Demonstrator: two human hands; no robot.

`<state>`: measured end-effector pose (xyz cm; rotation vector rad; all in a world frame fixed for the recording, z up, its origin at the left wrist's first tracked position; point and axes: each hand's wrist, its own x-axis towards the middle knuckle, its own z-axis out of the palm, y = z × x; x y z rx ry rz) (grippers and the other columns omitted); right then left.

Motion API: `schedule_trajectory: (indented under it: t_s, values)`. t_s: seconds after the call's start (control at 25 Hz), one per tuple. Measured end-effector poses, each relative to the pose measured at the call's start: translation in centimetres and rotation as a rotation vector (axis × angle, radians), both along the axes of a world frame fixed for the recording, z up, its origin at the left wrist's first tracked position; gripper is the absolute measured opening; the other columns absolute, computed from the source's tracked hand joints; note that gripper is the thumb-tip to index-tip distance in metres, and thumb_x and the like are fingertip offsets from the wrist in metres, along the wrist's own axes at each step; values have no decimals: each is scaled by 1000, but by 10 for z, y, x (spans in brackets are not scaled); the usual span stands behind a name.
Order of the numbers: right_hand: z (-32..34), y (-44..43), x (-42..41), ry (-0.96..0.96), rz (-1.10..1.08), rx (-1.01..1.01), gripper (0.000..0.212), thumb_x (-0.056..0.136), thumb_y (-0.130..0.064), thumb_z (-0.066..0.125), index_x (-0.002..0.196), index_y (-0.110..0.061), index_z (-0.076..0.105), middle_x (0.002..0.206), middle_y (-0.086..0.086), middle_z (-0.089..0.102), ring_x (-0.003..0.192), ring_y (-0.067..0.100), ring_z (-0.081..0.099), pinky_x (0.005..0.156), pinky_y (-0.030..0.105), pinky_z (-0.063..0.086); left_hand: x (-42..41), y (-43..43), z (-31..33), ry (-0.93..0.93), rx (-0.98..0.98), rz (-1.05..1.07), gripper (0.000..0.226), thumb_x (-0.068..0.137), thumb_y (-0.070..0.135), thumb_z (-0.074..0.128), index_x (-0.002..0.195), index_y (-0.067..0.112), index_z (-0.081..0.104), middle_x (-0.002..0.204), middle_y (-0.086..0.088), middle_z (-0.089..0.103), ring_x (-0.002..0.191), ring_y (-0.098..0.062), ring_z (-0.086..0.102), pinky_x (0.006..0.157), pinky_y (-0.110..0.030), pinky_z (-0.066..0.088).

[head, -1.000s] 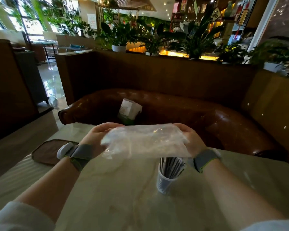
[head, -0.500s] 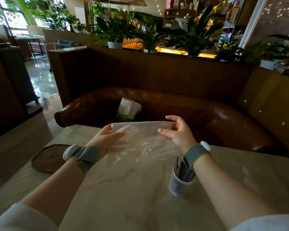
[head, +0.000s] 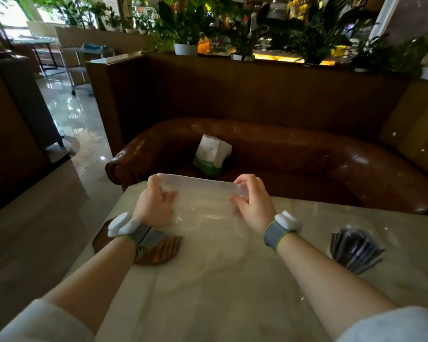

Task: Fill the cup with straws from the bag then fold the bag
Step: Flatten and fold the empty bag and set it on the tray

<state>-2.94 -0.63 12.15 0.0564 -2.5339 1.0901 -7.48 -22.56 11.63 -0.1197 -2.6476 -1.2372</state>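
A clear plastic bag (head: 203, 201) lies flat on the pale marble table (head: 220, 292), near its far edge. My left hand (head: 155, 202) grips the bag's far left corner. My right hand (head: 253, 202) pinches its far right corner. The bag's far edge is pulled straight between them. To the right stands a clear cup (head: 355, 250) packed with dark straws; the cup's lower part is blurred.
A brown oval mat (head: 158, 250) lies under my left wrist, partly covered. A brown leather sofa (head: 307, 159) runs behind the table, with a white and green packet (head: 211, 154) on its seat. The table's left edge drops to the floor.
The bag has come down from the air and now lies on the table. Both hands moved to its far corners. The view swung left, so the cup now appears at the right.
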Motion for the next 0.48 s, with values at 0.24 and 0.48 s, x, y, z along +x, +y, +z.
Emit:
schedule_trajectory:
  t_s: [0.24,0.48]
  values:
    - [-41,-53,-40,-224,130,-26,41,71,-36,78,102,-14,62,131,-1,33,88,9,51,73,0,40,-37,-57,-41,-127,114,145,53,87,26,59,125,5,29,85,-5,56,90,-32,57,72,-34,38]
    - [-110,-104,-74,-507,164,16,71,68,-39,79,127,-12,51,156,1,-1,134,18,38,104,19,33,-64,-110,-108,-218,-148,15,86,85,32,61,144,6,4,146,-21,16,119,-32,41,99,-37,36]
